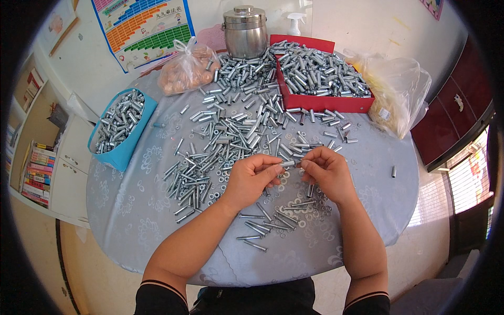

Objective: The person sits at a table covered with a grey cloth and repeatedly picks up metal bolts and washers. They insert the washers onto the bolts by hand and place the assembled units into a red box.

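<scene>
Round table (131, 220) under a pale grey patterned cloth, strewn with loose silver metal bolts (236, 131) and small washers (310, 210). Over its middle, the left hand (252, 178) and right hand (328, 173) meet, fingers curled closed, pinching one short silver metal sleeve (287, 164) between their fingertips. Behind sit a red cardboard box (325, 102) and a blue tub (123, 152), both heaped with similar parts.

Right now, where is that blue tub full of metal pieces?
In the head view the blue tub sits at the table's far left edge, left of the loose metal pile and just below the clear bag of brownish items.
</scene>
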Motion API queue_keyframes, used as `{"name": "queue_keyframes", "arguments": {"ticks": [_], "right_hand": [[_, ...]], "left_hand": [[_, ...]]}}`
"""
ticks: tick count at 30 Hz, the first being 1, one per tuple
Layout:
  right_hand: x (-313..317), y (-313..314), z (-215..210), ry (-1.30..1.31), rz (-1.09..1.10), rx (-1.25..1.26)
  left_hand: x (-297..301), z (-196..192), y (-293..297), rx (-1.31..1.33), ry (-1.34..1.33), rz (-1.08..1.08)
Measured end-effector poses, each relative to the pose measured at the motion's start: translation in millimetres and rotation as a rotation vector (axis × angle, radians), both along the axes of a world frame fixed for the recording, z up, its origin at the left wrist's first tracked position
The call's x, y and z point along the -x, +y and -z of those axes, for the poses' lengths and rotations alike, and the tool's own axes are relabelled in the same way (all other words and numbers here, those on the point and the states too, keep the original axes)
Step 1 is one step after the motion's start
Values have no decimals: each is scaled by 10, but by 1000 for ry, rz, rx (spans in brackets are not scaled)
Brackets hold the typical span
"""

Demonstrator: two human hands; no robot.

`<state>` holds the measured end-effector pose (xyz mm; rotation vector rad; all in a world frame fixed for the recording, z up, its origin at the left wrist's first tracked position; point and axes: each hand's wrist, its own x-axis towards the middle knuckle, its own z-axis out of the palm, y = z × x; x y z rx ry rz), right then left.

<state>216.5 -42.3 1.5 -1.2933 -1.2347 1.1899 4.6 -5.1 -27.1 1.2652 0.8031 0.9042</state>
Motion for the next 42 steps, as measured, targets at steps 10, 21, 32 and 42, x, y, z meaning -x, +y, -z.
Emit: {"name": "queue_keyframes", "arguments": {"ticks": [10, 21, 32, 42], "right_hand": [[-10, 33, 80, 18, 11, -8], [2, 26, 75, 142, -14, 11], [-22, 57, 141, -321, 106, -215], [178, 68, 123, -972, -56, -473]], "left_hand": [[4, -14, 3, -12, 10, 5], [4, -3, 8, -17, 30, 29], [9, 5, -7, -2, -78, -69], [-8, 31, -1, -38, -187, -182]]}}
